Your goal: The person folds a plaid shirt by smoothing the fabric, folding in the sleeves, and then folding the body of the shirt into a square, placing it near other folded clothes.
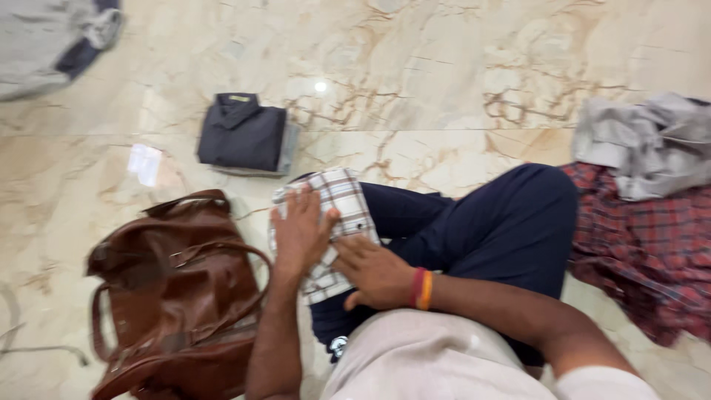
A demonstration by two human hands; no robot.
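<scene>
Pressing flat-palmed, no grip closed, left hand and right hand hold the folded checked shirt beside a brown bag.

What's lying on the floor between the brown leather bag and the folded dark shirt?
In the head view, only bare marble floor separates the brown bag from the folded dark shirt.

A small yellowish label sits inside the collar of the folded dark shirt that lies on the marble floor, at the shirt's far edge; it is a short, flat strip. A small round white emblem shows on the dark trousers near the person's waist, too blurred to make out. No packages, signs or screens show.
</scene>
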